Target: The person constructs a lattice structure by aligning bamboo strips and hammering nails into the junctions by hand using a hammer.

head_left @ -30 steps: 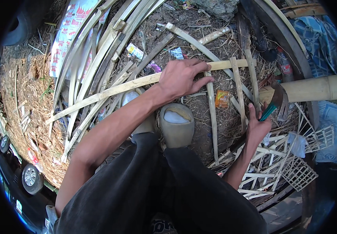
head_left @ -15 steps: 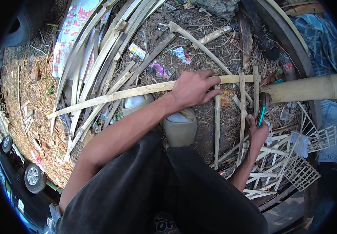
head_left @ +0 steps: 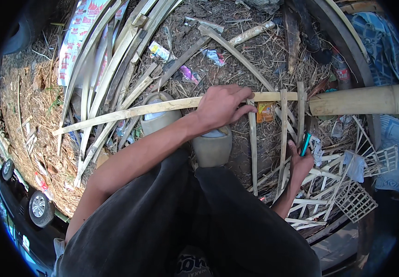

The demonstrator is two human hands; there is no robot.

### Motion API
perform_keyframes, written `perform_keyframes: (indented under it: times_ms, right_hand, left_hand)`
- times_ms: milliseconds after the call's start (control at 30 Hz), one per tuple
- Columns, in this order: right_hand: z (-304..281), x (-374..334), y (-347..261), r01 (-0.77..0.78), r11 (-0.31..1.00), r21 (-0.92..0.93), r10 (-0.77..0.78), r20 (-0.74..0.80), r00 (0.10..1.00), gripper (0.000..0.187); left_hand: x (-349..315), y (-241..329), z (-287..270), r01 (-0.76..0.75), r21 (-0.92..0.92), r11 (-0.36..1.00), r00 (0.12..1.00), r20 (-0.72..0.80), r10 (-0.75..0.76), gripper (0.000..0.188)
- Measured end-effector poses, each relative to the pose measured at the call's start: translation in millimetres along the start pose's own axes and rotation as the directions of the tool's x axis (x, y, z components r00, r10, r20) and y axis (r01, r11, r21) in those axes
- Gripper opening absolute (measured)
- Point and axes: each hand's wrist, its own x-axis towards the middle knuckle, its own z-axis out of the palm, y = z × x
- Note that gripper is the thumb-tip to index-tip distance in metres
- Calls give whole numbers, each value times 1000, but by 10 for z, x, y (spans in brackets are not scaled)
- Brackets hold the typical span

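Note:
A long pale bamboo strip point(head_left: 148, 109) crosses in front of my feet, slightly bowed. My left hand point(head_left: 222, 107) lies over it, fingers bent round its far edge and thumb on the near side. By the fingertips, a thinner bamboo slat point(head_left: 253, 147) meets the strip crosswise. Two more slats, a middle one point(head_left: 283, 129) and a right one point(head_left: 300, 111), cross near the strip's right end. My right hand point(head_left: 300, 162) is closed round a teal-handled tool point(head_left: 305, 144) just below that end. The tool's working end is hard to make out.
A thick bamboo pole point(head_left: 363, 101) lies at the right, close to the strip's end. Lattice pieces of thin bamboo point(head_left: 356, 201) are piled at the lower right. A bundle of bamboo strips point(head_left: 111, 87) leans at the left. My shoes point(head_left: 212, 150) stand under the strip.
My right hand and the teal-handled tool have moved slightly down, away from the strip. My left hand stays on the strip, shifted a little left. The whole view has shifted slightly.

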Motion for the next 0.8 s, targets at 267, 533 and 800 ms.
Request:
perform_keyframes:
  times_ms: [267,533,800]
  right_hand:
    - [-431,-541,-840,-110,863,493,179,-95,979,46]
    - [215,-820,-1320,144,789,597,-313,189,931,32]
    - [504,-599,-1473,-18,790,613,-73,122,990,32]
  left_hand:
    - [-38,-54,-23,28,-27,999,1000,-13,-28,35]
    - [82,-82,17,-46,-4,999,999,28,46,32]
    - [50,-54,-7,109,-65,992,994,-7,-110,31]
